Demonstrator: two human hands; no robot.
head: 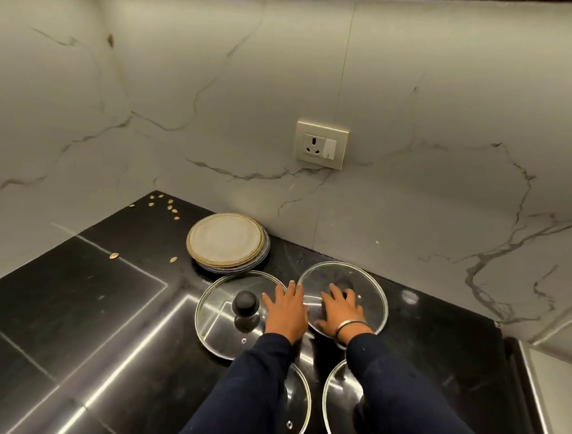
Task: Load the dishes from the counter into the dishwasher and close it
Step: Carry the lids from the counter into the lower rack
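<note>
Lids, 4 of them in glass, lie flat on the black counter (77, 306), and both hands are down among the far pair. The right hand (339, 309) rests on the far right lid (367, 286), fingers spread and lightly bent over the glass, thumb toward its near rim; its knob sits just past the fingertips, so the grip it wants lies straight ahead. The left hand (287, 310) lies flat between the 2 far lids, fingers (293, 291) straight and close together, covering the right rim of the far left lid (228, 312). That lid's black knob (245, 305) stands just left of the hand, the nearer handle for that side. Neither hand grips anything.

2 more lids sit nearer the body: the near left lid (297, 407) and the near right lid (338, 412), both partly hidden under the dark sleeves. A stack of plates (226, 240) stands behind the far left lid, near the marble wall, with scattered seeds (167, 206) further back left. A wall socket (321, 144) sits above. The dishwasher is not in view, so nothing here looks loaded. The near lids crowd the arms' path back, and I judge a lifted far lid could clip them.
</note>
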